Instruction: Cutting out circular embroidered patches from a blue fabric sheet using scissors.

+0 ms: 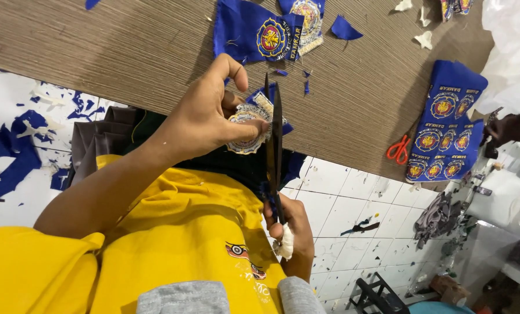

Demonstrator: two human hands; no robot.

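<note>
My left hand, mid-frame, pinches a round embroidered patch, thumb on top, fingers curled under, forefinger lifted clear. The patch sits at frame centre over the edge of the brown table, touching the blades. My right hand, lower centre, is wrapped tight around the handles of the black scissors; blades point up the frame, nearly closed, right beside the patch rim. White wrap on one right finger.

To do it well, I judge: short snips, rotate the patch with the left hand rather than swinging the scissors, keep the blades just outside the stitched border, keep the thumb back from the edge.

Left forearm comes in from lower left, wrist bent inward. Right wrist is low, above the yellow shirt.

Right of frame: a blue sheet of uncut patches, orange scissors just beside it. More blue pieces at top centre.
</note>
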